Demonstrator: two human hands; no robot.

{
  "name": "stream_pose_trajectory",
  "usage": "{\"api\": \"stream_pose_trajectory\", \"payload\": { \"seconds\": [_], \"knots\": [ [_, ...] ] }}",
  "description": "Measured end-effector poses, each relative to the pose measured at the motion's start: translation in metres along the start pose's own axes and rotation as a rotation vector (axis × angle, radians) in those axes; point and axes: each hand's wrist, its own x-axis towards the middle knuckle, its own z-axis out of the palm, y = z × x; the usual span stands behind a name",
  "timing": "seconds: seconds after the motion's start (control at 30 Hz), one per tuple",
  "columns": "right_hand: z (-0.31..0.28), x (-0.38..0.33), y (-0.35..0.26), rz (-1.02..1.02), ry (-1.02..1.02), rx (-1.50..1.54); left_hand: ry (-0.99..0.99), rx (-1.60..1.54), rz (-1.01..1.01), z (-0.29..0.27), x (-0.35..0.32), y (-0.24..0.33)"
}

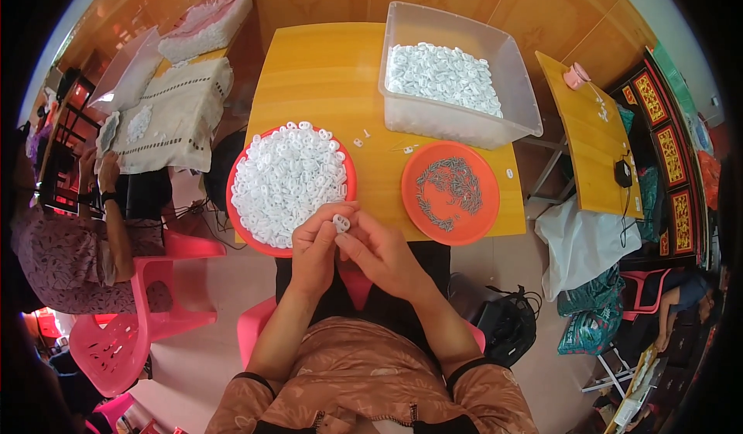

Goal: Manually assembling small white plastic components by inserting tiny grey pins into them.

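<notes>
Forearms (280,333) rise from the lower edge and slant inward, elbows bent and apart, so that both hands meet in front of the body at the near edge of the yellow table (317,70). The left hand (311,250) curls in with its thumb uppermost, and the right hand (381,254) leans toward it, its thumb pointing left and its fingers bent. One white piece (340,223) with two holes sits in the grip, near the left fingertips. Just left of the grip and beyond it is one red bowl (232,219), heaped with similar pieces too many to count; to the right stands one orange plate (414,225) with a spread of grey screws (468,185), also beyond counting. Farther off, beyond the grip and to its right, one clear bin (449,124) holds another pile of white pieces (445,74). Two loose pieces stand out on the table: one (357,143) straight beyond the grip, one (509,174) past the plate on the right. The left thumb and fingers are pinched narrow around the held piece; the right thumb and fingertips draw close together against it, but whether they clasp anything themselves I cannot tell.
</notes>
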Motion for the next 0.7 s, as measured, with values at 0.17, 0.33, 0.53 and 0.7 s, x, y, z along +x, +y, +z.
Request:
{"api": "stream_pose_trajectory", "payload": {
  "seconds": [0.17,0.33,0.53,0.7],
  "knots": [
    [0.005,-0.002,0.015,-0.370,0.131,-0.544,0.057,-0.022,-0.012,0.010,-0.005,0.002],
    [0.009,-0.005,0.019,-0.471,0.204,-0.699,0.053,-0.029,0.032,0.016,-0.013,-0.003],
    [0.010,-0.004,0.025,-0.516,0.241,-0.784,0.144,-0.044,0.046,0.031,-0.016,-0.006],
    [0.011,0.000,0.037,-0.504,0.257,-0.763,0.181,-0.058,-0.011,0.029,-0.013,-0.009]
  ]
}}
